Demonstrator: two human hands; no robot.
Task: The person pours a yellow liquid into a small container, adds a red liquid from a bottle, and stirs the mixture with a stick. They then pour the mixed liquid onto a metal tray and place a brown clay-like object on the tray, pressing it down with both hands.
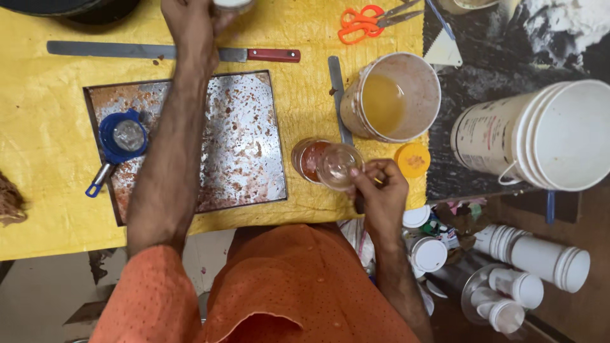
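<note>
Gripping a small clear glass (338, 166) in the right hand (381, 190), just beside a jar of red paste (307, 159) on the yellow counter (38, 127). Closing the left hand (190, 25) around a white-lidded container (232, 6) beyond the long knife (171, 52).

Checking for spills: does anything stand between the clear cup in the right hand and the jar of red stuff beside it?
Nothing visible. The right hand holds the clear cup tilted right against the jar, overlapping its rim, with no object between them.
</note>
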